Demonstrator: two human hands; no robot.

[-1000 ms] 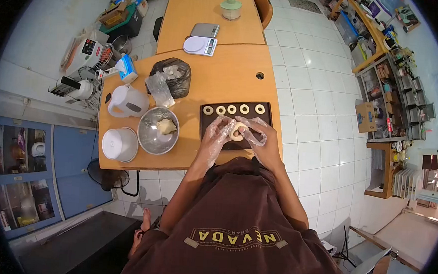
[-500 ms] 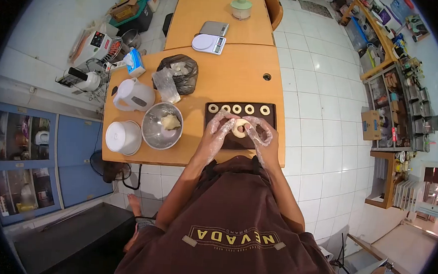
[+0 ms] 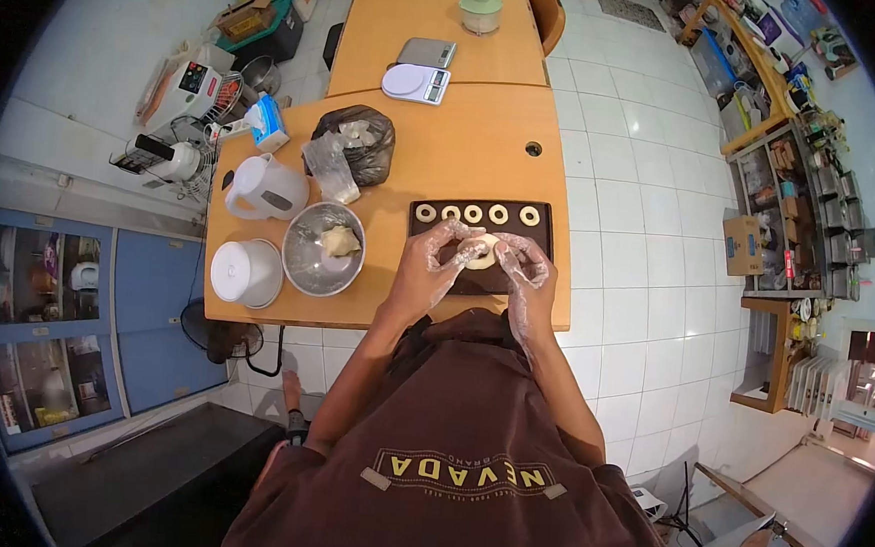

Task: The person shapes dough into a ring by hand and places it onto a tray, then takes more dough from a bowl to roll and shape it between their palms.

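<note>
Between my floury hands is a pale ring of dough (image 3: 483,248), held up over a dark baking tray (image 3: 477,286). My left hand (image 3: 436,263) pinches the ring's left side between thumb and fingers. On the other side, my right hand (image 3: 528,274) grips its right edge, with the fingers curled. A row of several small dough rings (image 3: 472,214) lies along the tray's far side. To the left, a steel mixing bowl (image 3: 302,270) contains a lump of dough (image 3: 339,241).
Left of the bowl stand a white tub (image 3: 245,274) and a white electric kettle (image 3: 267,189). A black plastic bag (image 3: 370,149) lies behind the bowl. Farther back are a white kitchen scale (image 3: 415,84), a grey scale (image 3: 427,52) and a green-lidded container (image 3: 481,11). Another person's arm (image 3: 292,393) shows at lower left.
The dough ring has tilted and moved slightly up and to the right in my hands. The other person's arm at lower left has shifted right.
</note>
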